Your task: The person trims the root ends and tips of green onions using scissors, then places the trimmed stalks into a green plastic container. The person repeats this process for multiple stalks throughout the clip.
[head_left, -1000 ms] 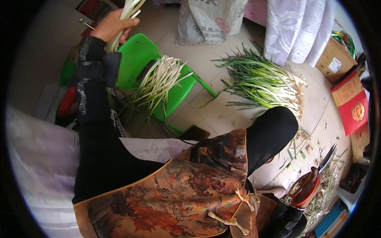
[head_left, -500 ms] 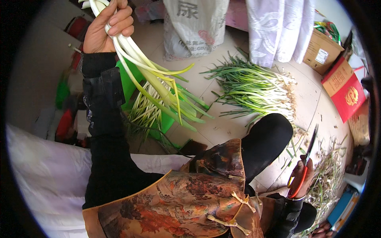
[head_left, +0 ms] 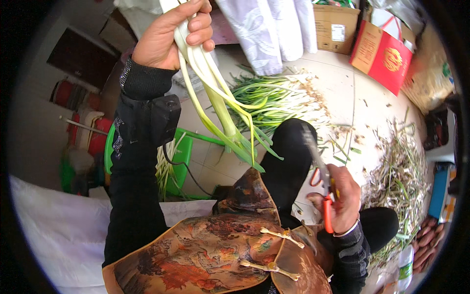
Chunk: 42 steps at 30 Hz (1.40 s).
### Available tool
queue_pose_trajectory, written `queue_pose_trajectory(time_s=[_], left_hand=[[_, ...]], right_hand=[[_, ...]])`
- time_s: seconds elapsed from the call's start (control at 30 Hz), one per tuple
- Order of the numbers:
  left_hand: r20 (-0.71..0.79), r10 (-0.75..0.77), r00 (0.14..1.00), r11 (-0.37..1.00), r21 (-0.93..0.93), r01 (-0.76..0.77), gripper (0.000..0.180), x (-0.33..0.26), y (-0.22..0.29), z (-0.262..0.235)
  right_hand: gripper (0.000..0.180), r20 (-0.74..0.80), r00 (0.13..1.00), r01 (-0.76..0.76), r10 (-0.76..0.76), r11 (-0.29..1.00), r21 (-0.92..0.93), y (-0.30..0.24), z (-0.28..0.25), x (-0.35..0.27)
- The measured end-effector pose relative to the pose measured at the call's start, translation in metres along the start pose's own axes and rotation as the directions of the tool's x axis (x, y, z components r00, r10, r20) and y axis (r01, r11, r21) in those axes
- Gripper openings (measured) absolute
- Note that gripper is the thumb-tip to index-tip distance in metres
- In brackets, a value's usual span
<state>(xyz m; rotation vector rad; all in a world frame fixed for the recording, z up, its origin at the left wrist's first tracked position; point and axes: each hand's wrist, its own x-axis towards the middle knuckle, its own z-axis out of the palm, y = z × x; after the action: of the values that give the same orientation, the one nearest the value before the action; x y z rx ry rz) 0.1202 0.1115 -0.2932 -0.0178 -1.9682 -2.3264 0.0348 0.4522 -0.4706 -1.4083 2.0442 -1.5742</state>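
My left hand [head_left: 164,41], raised at the upper left, is closed around the white stems of a bunch of scallions [head_left: 215,90]. Their green, partly yellowed leaves hang down toward my knee. Lower right, my right hand [head_left: 346,193] grips scissors [head_left: 327,210] with orange-red handles, blades pointing up and blurred by motion. A gap separates the blades from the hanging leaf tips. Beyond my knee lies a large pile of scallions [head_left: 274,105] on the tiles, roots to the right. Behind my left forearm, more scallions [head_left: 165,169] rest at a green plastic frame [head_left: 182,159].
Trimmed dry leaves [head_left: 401,186] are heaped on the right floor. A red gift bag [head_left: 382,56] and a cardboard box [head_left: 335,29] stand at the back right. Reddish-brown tubers [head_left: 427,240] and a plastic bottle [head_left: 405,269] sit lower right. A patterned apron [head_left: 196,250] covers my lap.
The view has swung to the right. My right hand has brought the scissors up and inward, nearer the bunch. My left hand still holds the scallions, now hanging over my lap side.
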Motion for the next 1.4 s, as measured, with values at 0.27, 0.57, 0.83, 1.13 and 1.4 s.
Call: queue_pose_trajectory(time_s=[0.27,0.57,0.83,1.13,1.4], left_hand=[[-0.002,0.117,0.993,0.984,0.138,-0.116,0.022,0.035,-0.014,0.046],[0.005,0.112,0.994,0.978,0.177,-0.111,0.023,0.043,-0.01,0.066],[-0.007,0.13,0.992,0.97,0.206,-0.126,0.023,0.04,-0.009,0.07],[0.008,0.124,0.992,0.966,0.227,-0.123,0.022,0.038,-0.012,0.074],[-0.045,0.125,0.991,0.963,0.245,-0.11,0.022,0.038,-0.013,0.078]], right_hand=[[0.044,0.31,0.942,-0.275,0.13,0.829,0.487,-0.003,0.005,-0.006],[0.036,0.404,0.906,-0.381,0.128,0.662,0.645,-0.005,0.013,-0.002],[0.036,0.393,0.908,-0.39,0.147,0.64,0.662,-0.006,0.016,-0.004],[0.043,0.295,0.942,-0.327,0.164,0.651,0.685,-0.003,0.019,-0.004],[0.041,0.237,0.955,-0.295,0.177,0.637,0.712,-0.003,0.02,-0.005]])
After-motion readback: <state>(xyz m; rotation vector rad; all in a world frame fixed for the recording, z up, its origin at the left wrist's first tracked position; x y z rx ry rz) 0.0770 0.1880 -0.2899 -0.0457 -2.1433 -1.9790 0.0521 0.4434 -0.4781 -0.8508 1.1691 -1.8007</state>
